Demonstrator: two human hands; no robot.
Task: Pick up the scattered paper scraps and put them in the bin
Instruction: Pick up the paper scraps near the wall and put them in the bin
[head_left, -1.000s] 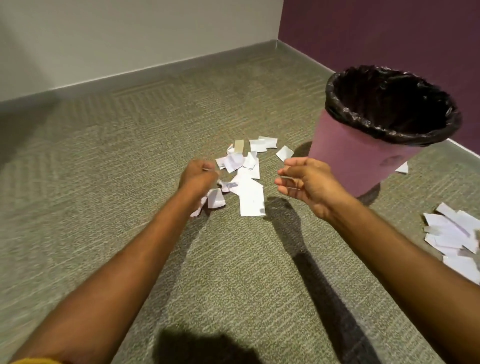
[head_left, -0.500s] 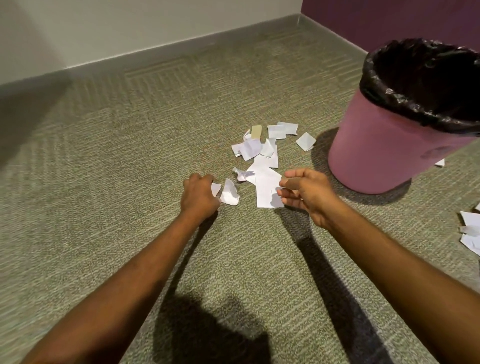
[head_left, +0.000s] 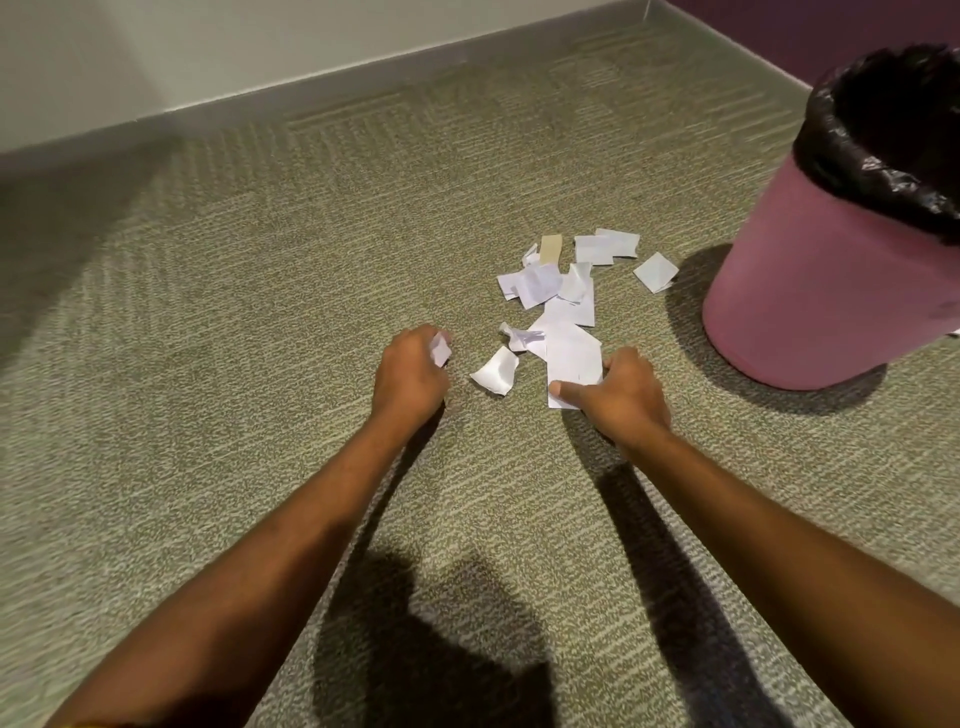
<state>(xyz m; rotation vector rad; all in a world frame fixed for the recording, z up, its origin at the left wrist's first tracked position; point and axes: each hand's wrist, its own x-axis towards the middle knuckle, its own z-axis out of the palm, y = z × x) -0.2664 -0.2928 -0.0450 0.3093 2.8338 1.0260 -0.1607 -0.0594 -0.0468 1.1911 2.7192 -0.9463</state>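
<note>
Several white paper scraps (head_left: 563, 291) lie scattered on the carpet, in the middle of the view. My left hand (head_left: 410, 374) is closed on a small white scrap (head_left: 440, 349) at the left edge of the pile. My right hand (head_left: 621, 400) rests on the near end of a large white sheet (head_left: 571, 358), thumb pressed on its corner. A curled scrap (head_left: 496, 370) lies between my hands. The pink bin (head_left: 810, 291) with a black liner stands upright at the right, close to the pile.
Grey-green carpet (head_left: 260, 364) covers the floor. A pale wall with a grey baseboard (head_left: 260, 98) runs along the back, and a dark purple wall (head_left: 810, 26) meets it at the far right corner. One scrap edge (head_left: 954, 331) shows beside the bin.
Both hands have come down to the carpet. My left hand closed on a small scrap, and my right hand landed on the large sheet. The view shifted left, so the bin sits further right.
</note>
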